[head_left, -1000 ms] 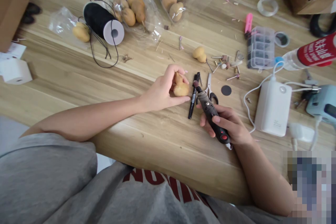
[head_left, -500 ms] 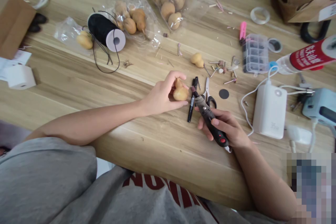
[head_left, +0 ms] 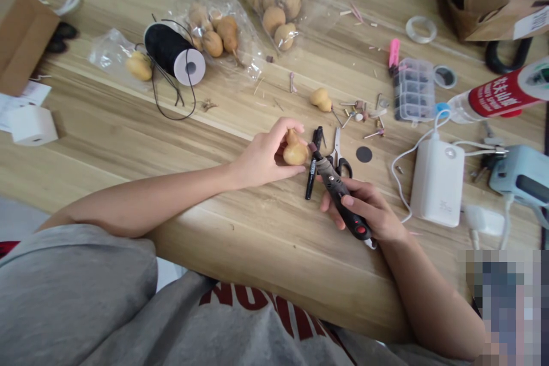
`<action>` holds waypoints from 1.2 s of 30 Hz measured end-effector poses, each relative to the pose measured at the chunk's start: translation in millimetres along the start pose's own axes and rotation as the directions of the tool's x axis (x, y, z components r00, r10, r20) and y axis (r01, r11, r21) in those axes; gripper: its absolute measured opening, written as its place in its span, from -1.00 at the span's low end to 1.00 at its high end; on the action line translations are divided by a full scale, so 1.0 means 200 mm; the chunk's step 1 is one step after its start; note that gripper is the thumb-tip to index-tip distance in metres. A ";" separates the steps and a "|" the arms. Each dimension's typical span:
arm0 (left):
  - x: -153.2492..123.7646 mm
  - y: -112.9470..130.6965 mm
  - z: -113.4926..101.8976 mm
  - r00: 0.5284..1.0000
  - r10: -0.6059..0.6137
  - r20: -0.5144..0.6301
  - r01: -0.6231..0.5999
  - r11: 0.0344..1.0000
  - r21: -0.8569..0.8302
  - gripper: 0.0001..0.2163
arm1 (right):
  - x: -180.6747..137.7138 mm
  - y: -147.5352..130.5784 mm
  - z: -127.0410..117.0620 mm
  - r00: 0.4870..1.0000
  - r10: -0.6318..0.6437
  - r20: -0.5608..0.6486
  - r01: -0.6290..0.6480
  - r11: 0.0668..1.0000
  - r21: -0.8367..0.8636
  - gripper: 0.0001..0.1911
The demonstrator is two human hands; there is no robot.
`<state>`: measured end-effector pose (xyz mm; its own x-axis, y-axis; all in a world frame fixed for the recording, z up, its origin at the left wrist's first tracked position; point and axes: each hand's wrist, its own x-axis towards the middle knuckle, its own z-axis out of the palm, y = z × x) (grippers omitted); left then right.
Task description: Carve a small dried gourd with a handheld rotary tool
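A small tan gourd is held between the thumb and fingers of my left hand, its narrow neck pointing up. My right hand grips a dark rotary tool with a red button. The tool's brownish tip points at the gourd's right side, very close; whether it touches I cannot tell. Beneath and beside the tool lie a black marker and scissors with dark handles. Another small gourd rests beyond, near several loose grinding bits.
Bagged gourds lie at the back, near a black thread spool. On the right are a compartment box, a red-labelled bottle, a white power bank with cables and a paper bag. A cardboard box stands far left.
The rotary tool in my right hand has moved slightly left, bringing its tip nearer the gourd. My left hand and the gourd have barely moved.
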<state>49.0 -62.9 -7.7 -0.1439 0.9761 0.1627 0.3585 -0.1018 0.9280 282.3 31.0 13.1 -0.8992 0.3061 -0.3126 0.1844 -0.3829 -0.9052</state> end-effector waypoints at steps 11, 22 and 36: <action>0.00 0.00 0.00 1.000 0.004 -0.004 -0.004 1.000 -0.017 -0.44 | 0.00 0.01 0.01 1.000 -0.017 -0.003 0.018 0.995 0.100 -0.62; 0.00 -0.01 0.01 1.000 -0.009 -0.010 0.010 1.000 0.003 -0.45 | 0.01 -0.01 0.02 1.000 0.009 -0.019 -0.007 0.997 0.078 -0.81; 0.00 -0.01 0.01 1.000 -0.013 -0.005 0.013 1.000 0.005 -0.44 | 0.01 -0.01 0.02 0.999 0.021 -0.036 -0.019 0.998 0.057 -0.81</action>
<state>49.4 -62.9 -10.9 -0.1527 0.9765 0.1520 0.3615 -0.0880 0.9282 278.7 28.6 15.5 -0.8804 0.3287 -0.3417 0.1788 -0.4373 -0.8814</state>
